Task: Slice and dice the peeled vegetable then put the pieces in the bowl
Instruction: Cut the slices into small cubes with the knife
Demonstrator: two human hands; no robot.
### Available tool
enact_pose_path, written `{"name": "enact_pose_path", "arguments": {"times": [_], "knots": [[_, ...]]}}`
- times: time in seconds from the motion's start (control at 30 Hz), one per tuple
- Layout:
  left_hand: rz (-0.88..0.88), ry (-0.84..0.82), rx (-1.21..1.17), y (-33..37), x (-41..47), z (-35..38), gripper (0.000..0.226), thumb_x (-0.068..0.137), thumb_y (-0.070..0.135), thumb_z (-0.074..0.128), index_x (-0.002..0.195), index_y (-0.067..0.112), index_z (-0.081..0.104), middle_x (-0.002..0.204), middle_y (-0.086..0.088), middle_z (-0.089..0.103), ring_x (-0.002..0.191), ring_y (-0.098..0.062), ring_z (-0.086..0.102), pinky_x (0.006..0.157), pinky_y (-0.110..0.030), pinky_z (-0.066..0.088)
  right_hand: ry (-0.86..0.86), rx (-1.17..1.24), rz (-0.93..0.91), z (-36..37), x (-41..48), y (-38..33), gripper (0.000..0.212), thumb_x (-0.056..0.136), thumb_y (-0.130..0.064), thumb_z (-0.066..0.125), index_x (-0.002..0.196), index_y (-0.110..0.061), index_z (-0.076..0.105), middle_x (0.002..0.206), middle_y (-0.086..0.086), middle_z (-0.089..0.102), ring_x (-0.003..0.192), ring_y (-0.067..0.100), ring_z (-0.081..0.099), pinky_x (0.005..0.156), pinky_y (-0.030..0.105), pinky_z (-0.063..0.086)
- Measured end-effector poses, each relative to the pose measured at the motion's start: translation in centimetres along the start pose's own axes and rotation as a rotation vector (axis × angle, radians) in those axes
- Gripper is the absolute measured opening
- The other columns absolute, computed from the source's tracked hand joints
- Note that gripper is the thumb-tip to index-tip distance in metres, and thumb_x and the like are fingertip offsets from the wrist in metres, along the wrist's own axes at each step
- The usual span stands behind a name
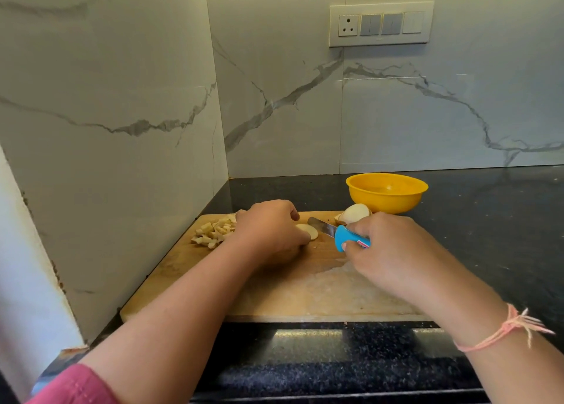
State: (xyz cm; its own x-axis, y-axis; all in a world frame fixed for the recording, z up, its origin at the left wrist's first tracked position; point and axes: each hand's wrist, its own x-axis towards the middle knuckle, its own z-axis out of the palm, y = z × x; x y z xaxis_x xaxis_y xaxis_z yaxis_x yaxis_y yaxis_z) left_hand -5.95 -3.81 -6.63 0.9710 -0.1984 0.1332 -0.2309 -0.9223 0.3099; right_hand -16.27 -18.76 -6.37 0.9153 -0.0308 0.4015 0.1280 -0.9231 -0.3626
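Observation:
A wooden cutting board (305, 293) lies on the black counter. My left hand (271, 229) holds down a pale round vegetable slice (308, 230) with curled fingers. My right hand (387, 248) grips a knife by its blue handle (348, 239); the blade (320, 225) points left, its tip beside the slice. A heap of diced pieces (213, 231) sits at the board's far left. The uncut piece of peeled vegetable (354, 213) rests at the board's far right corner. Behind it stands a yellow bowl (387, 191); I see no pieces inside it.
Marble walls (122, 129) close in the corner on the left and behind. A switch panel (381, 23) is on the back wall. Black counter (494, 220) extends to the right of the board.

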Motion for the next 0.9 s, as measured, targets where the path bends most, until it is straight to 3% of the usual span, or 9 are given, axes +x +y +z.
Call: {"name": "enact_pose_path", "arguments": {"times": [0.17,0.5,0.7,0.9], "knots": [[0.012,0.037,0.032,0.4,-0.2,0.1,0.046,0.084,0.045,0.064,0.126,0.031,0.052,0.121,0.007,0.061,0.111,-0.016,0.053,0.1,-0.042,0.042,-0.013,-0.04,-0.013,-0.1,0.1,-0.2,0.037,0.096,-0.03,0.046,0.132,-0.023,0.053,0.117,0.0,0.062,0.087,0.011,0.052,0.074,0.023,0.047],[0.006,0.008,-0.07,0.2,0.2,0.3,0.044,0.081,0.04,0.069,0.12,0.031,0.051,0.113,0.008,0.063,0.104,-0.014,0.057,0.096,-0.041,0.049,-0.04,-0.11,-0.032,0.6,0.7,-0.5,0.039,0.096,-0.032,0.044,0.134,-0.022,0.048,0.111,0.002,0.061,0.085,0.012,0.051,0.071,0.023,0.047],[-0.005,0.02,-0.054,0.1,0.1,0.4,0.04,0.082,0.04,0.068,0.116,0.032,0.05,0.111,0.009,0.064,0.103,-0.014,0.057,0.095,-0.042,0.048,-0.089,-0.119,-0.065,0.9,1.3,-0.9,0.035,0.097,-0.026,0.046,0.131,-0.019,0.048,0.09,-0.001,0.049,0.082,0.011,0.053,0.071,0.023,0.047],[-0.014,0.039,-0.017,0.4,-0.1,0.3,0.04,0.083,0.041,0.067,0.118,0.033,0.048,0.111,0.01,0.063,0.107,-0.015,0.055,0.101,-0.045,0.041,-0.167,-0.195,-0.086,-0.6,-1.2,0.1,0.03,0.097,-0.034,0.044,0.124,-0.021,0.049,0.084,-0.004,0.046,0.073,0.01,0.046,0.051,0.018,0.03]]}}
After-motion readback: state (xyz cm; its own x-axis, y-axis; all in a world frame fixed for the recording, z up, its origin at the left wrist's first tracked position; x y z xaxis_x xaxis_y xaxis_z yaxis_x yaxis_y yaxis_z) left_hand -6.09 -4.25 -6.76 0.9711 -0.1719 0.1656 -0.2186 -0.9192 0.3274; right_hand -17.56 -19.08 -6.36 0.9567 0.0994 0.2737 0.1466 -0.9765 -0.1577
